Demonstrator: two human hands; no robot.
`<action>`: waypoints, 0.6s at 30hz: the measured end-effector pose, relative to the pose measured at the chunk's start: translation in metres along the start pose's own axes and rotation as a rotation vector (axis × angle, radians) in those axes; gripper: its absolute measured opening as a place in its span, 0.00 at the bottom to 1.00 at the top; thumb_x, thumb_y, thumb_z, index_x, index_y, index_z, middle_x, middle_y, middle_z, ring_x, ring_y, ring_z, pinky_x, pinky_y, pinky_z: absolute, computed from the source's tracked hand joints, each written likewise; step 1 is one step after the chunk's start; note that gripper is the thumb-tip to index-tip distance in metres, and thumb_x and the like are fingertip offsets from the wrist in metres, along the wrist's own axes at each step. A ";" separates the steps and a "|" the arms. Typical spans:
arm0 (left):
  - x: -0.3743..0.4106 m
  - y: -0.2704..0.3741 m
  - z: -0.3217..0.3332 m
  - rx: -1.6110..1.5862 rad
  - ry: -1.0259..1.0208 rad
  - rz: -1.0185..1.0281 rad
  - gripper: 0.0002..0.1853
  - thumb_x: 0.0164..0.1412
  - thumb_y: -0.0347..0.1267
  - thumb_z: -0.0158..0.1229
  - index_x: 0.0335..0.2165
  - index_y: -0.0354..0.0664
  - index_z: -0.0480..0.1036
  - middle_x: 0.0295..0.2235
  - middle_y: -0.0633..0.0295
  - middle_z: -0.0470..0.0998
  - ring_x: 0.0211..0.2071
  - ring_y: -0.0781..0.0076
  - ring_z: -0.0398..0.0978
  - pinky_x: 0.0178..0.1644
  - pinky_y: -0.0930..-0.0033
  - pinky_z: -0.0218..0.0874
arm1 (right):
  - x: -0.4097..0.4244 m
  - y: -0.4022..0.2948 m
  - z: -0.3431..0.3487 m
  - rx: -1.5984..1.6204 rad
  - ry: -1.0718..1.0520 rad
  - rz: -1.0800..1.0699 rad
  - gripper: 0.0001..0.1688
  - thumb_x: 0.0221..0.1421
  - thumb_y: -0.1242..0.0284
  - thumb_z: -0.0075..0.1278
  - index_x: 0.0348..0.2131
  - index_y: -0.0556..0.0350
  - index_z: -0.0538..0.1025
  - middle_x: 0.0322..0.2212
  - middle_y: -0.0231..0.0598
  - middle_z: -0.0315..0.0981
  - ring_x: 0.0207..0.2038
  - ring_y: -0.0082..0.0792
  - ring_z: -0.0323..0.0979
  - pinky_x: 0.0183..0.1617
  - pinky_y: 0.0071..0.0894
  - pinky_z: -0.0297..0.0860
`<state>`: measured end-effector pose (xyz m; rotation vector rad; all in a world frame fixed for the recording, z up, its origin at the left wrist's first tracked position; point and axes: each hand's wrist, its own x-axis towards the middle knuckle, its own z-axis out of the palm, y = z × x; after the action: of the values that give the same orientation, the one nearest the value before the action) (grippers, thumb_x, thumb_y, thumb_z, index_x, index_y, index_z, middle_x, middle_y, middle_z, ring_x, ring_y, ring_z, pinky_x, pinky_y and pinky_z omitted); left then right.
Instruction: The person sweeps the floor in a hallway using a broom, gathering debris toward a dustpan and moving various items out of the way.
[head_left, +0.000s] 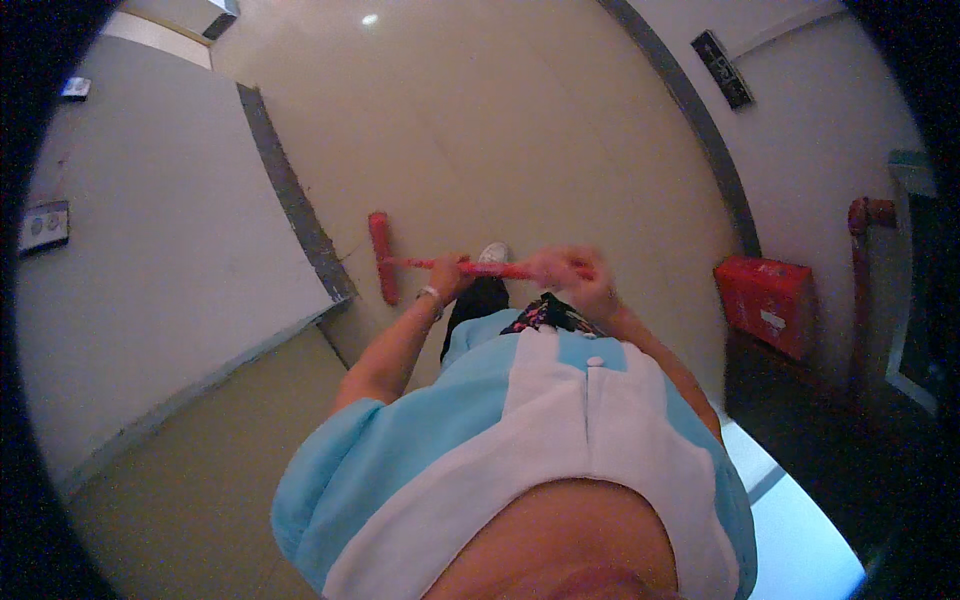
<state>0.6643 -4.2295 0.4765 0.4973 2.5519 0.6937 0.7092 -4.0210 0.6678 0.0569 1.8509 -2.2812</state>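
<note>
A red long-handled floor tool (510, 270) runs crosswise in front of my waist. Its red bar-shaped head (382, 259) is at the left, near the corner of the wall; whether it is a broom, a mop or a squeegee does not show. My left hand (451, 277), with a bracelet at the wrist, grips the thin shaft on the head's side. Farther up, my right hand (574, 276) is closed around the handle near its end, slightly blurred. Between the hands, a white shoe (493, 253) shows just beyond the shaft.
Beige floor (487, 135) stretches ahead between two walls with dark grey skirting (285, 172). To the left, the white wall (157, 165) ends in a corner. A red box (765, 304) stands by the right wall, near a red pipe (860, 292). A dark sign (722, 70) hangs above.
</note>
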 end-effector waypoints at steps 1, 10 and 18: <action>0.012 0.014 0.001 -0.152 0.070 0.073 0.10 0.36 0.35 0.54 0.18 0.39 0.68 0.20 0.52 0.70 0.25 0.53 0.68 0.30 0.59 0.58 | 0.000 -0.018 -0.004 -0.051 0.102 0.036 0.10 0.45 0.72 0.44 0.23 0.62 0.71 0.18 0.32 0.66 0.22 0.21 0.62 0.25 0.18 0.61; 0.141 0.137 0.004 -0.466 0.189 0.624 0.07 0.32 0.27 0.54 0.13 0.40 0.62 0.15 0.56 0.66 0.21 0.56 0.64 0.24 0.62 0.54 | 0.005 -0.108 -0.017 -0.698 0.156 -0.373 0.09 0.34 0.74 0.46 0.10 0.57 0.64 0.09 0.35 0.58 0.13 0.29 0.57 0.16 0.27 0.51; 0.142 0.189 0.013 -0.831 0.283 0.939 0.11 0.27 0.27 0.56 0.14 0.43 0.61 0.19 0.58 0.63 0.25 0.59 0.60 0.30 0.62 0.53 | -0.059 -0.126 0.005 -0.654 0.468 -0.429 0.09 0.33 0.72 0.45 0.09 0.54 0.63 0.10 0.40 0.60 0.12 0.38 0.58 0.18 0.29 0.58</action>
<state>0.5935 -4.0088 0.5238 1.3343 1.8439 2.1170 0.7450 -3.9938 0.7999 0.1097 3.0262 -1.8591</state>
